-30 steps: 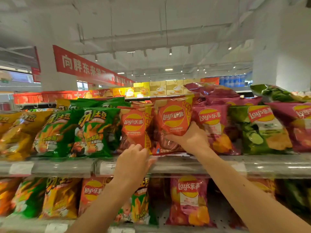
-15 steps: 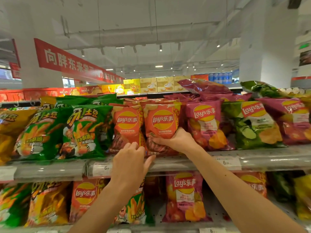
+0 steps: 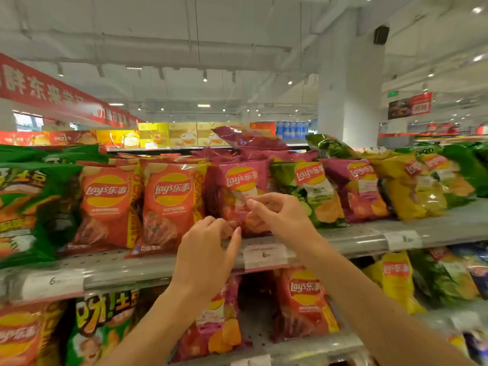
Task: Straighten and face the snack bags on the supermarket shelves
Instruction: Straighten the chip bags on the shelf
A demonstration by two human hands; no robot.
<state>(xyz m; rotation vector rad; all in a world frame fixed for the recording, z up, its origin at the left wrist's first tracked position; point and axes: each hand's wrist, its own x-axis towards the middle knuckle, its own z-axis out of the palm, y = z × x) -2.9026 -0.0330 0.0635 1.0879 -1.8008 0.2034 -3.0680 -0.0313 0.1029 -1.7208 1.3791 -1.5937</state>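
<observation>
A magenta Lay's bag (image 3: 241, 180) stands upright on the upper shelf (image 3: 351, 239), facing front. My left hand (image 3: 208, 249) is at its lower left corner, fingers curled and thumb raised, seemingly pinching the bottom edge. My right hand (image 3: 282, 215) hovers in front of the bag's middle with thumb and forefinger close together; I cannot make out whether they hold the film. Two red Lay's bags (image 3: 171, 204) (image 3: 108, 204) stand to the left, label forward. A green Lay's bag (image 3: 314, 191) leans on the right.
Green snack bags (image 3: 31, 207) fill the shelf's left end; magenta (image 3: 361, 188) and yellow bags (image 3: 414, 186) lean at the right. Loose bags lie on top of the row (image 3: 245, 138). The lower shelf holds more bags (image 3: 303, 302). A white pillar (image 3: 351, 101) rises behind.
My right hand let go of the red Lay's bag and moved right to the magenta bag. My left hand rose from the shelf edge to that bag's lower corner. My view swung right.
</observation>
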